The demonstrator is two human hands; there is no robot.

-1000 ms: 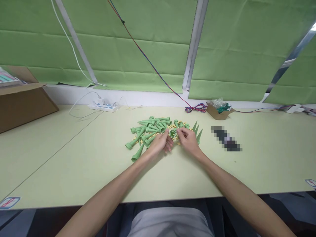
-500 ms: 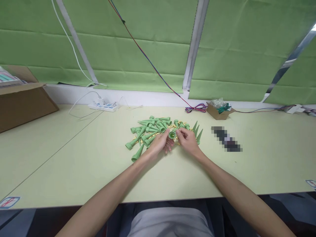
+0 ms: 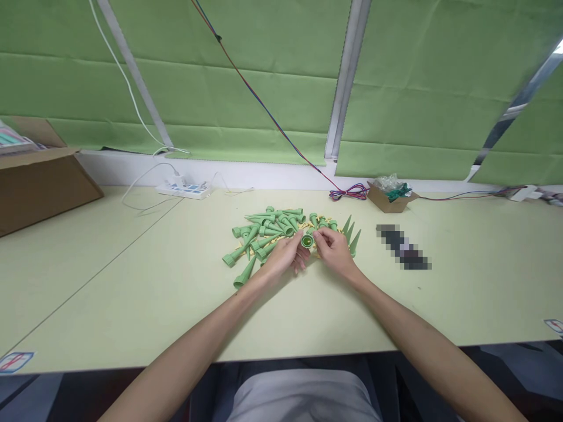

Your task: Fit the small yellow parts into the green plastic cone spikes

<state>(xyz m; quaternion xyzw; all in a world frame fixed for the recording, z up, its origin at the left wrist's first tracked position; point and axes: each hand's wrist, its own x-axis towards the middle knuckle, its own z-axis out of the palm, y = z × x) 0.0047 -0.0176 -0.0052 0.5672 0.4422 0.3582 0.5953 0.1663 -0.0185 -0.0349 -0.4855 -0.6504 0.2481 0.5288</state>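
Observation:
My left hand [image 3: 285, 255] is closed around a green plastic watering spike [image 3: 307, 241], its round open end facing me. A small yellow bit shows inside that opening. At the right side of the rim, my right hand [image 3: 333, 249] is pinched shut; what its fingertips grip is hidden. Behind and left of my hands lies a loose pile of green watering spikes [image 3: 241, 253], pointing various ways. More green spikes [image 3: 350, 233] stick out beyond my right hand. Small yellow plastic pieces [image 3: 305, 225] are scattered among them.
A small cardboard box [image 3: 389, 201] with clear plastic and green material stands at the back, beside coiled wires [image 3: 349, 193]. A power strip [image 3: 185, 189] lies back left. A large carton [image 3: 39, 187] is far left. A pixelated dark object [image 3: 404, 248] lies right.
Almost nothing differs. The spike's opening is turned very slightly between my hands, and the yellow bit inside it shows a little differently. Both hands stay in place.

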